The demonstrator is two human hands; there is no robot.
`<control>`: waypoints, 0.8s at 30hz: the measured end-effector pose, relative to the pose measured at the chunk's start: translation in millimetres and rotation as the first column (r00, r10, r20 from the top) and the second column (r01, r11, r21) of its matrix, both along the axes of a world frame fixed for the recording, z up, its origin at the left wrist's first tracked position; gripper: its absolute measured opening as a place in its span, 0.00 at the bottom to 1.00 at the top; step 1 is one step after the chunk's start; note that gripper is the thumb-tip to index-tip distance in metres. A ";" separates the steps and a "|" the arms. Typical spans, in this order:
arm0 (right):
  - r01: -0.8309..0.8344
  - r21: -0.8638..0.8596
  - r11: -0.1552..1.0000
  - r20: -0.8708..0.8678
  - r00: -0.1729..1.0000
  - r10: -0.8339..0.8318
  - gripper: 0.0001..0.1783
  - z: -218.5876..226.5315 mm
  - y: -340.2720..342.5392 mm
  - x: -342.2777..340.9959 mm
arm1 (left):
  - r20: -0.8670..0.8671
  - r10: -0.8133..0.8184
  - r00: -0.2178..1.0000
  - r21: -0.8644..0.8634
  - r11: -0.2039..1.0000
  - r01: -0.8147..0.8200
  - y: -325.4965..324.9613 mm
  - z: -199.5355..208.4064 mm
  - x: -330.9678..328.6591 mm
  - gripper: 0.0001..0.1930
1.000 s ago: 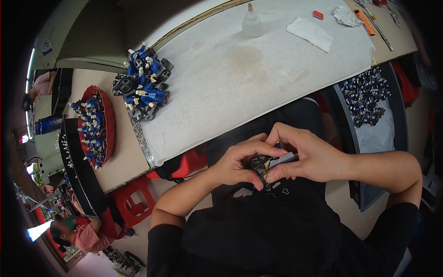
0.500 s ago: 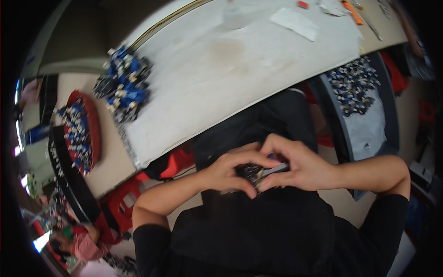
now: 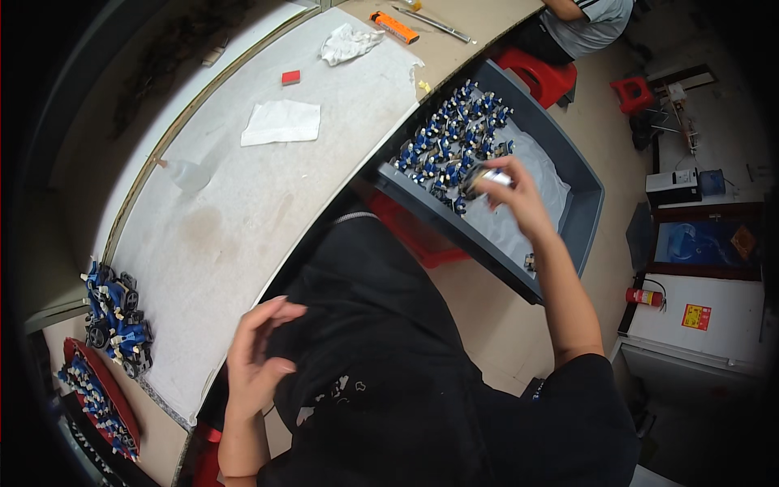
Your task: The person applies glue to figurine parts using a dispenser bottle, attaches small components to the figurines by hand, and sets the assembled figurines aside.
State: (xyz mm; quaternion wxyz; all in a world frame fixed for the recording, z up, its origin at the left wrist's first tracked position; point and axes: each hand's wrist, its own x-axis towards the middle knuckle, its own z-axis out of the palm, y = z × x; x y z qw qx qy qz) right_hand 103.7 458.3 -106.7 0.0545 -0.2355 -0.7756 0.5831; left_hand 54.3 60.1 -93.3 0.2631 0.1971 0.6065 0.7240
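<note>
My right hand (image 3: 511, 195) reaches over the grey plastic tray (image 3: 586, 235), fingers pinched on a small toy figure (image 3: 479, 180) with dark and pale parts, blurred by motion. It is close beside the rows of blue, white and black toy figures (image 3: 442, 146) standing on the tray's white liner (image 3: 531, 178). My left hand (image 3: 258, 357) hovers over my lap near the table edge, thumb and fingers apart, with nothing in it.
The white-covered table (image 3: 251, 211) carries a pile of blue toys with black wheels (image 3: 118, 321), a clear bottle (image 3: 188, 174), paper (image 3: 280, 122), a small red block (image 3: 290, 77) and an orange cutter (image 3: 393, 27). A red basket of figures (image 3: 101, 398) stands left. Another person (image 3: 588, 24) sits beyond the tray.
My hands were together over my lap around a dark toy. Now they are apart: the right has carried a toy to the tray, the left has opened. My view has turned right.
</note>
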 end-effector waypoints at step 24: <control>0.174 0.856 0.487 -0.099 0.980 -0.175 0.22 -177.0 269.4 -114.7 | -0.918 -0.032 0.396 -0.393 -0.071 -0.917 -239.2 64.0 -11.6 0.25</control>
